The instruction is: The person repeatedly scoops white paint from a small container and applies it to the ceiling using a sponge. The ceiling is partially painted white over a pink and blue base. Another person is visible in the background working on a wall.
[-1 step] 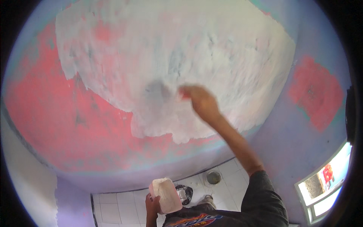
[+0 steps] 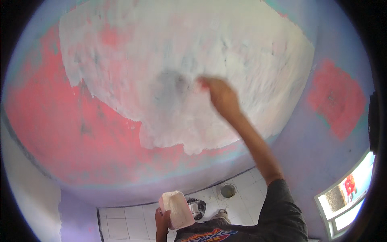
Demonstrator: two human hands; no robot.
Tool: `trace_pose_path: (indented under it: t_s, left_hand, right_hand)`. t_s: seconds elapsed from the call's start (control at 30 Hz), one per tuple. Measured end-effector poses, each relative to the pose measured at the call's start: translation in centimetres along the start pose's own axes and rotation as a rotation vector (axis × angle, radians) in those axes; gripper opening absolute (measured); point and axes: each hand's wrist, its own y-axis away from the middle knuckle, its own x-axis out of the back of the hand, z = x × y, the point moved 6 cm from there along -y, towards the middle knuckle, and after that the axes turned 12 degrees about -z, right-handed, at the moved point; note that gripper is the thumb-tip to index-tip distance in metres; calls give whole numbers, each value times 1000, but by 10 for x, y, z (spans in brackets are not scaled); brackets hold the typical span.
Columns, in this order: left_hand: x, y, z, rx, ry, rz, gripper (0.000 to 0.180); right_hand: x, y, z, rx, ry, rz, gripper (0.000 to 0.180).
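Note:
My right hand is raised in front of the wall, its fingers closed around a small red-handled tool. Motion smears that tool, and its working end cannot be made out. Beside it on the wall is a dark grey blurred shadow. Low in the view, my left hand grips the side of a pink rectangular tub that holds white paste. A broad layer of whitish filler covers much of the wall, with a ragged lower edge.
Bare pink wall shows at the left, and a pink patch marks the right wall. On the white tiled floor stand a round bucket and a black-and-white bag-like thing. A window is at the lower right.
My right hand has moved up and slightly right along the wall with the red-handled tool, and the shadow rose too. My left hand and the tub stay nearly where they were.

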Motion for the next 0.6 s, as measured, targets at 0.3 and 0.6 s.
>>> trace_pose_path:
  t_s: [0.3, 0.6]
  left_hand:
    - [5, -30, -27, -69, 33, 13, 56]
    - [-7, -18, 1, -31, 113, -13, 56]
  right_hand:
    - [40, -57, 57, 27, 179, 105, 38]
    - [33, -29, 15, 9, 55, 32, 40]
